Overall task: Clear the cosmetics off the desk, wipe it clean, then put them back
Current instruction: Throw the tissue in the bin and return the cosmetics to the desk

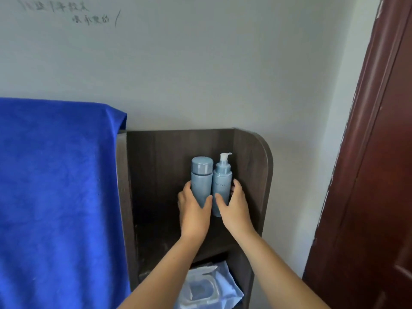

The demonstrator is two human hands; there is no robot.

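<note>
Two pale blue cosmetic bottles stand side by side, touching, in the back right corner of the dark wooden desk (156,230), one in each hand.

The capped bottle (201,179) is gripped low by the left hand (194,210), thumb across its front. The pump bottle (221,186), with a white dispenser head, is gripped by the right hand (234,206), fingers curled behind; its faint lettering is too blurred to read. Both forearms reach forward from below. Handwriting on the wall (73,14) is illegible. A blue towel (55,186) hangs left; a wet-wipes pack (205,288) lies on the shelf below.
</note>
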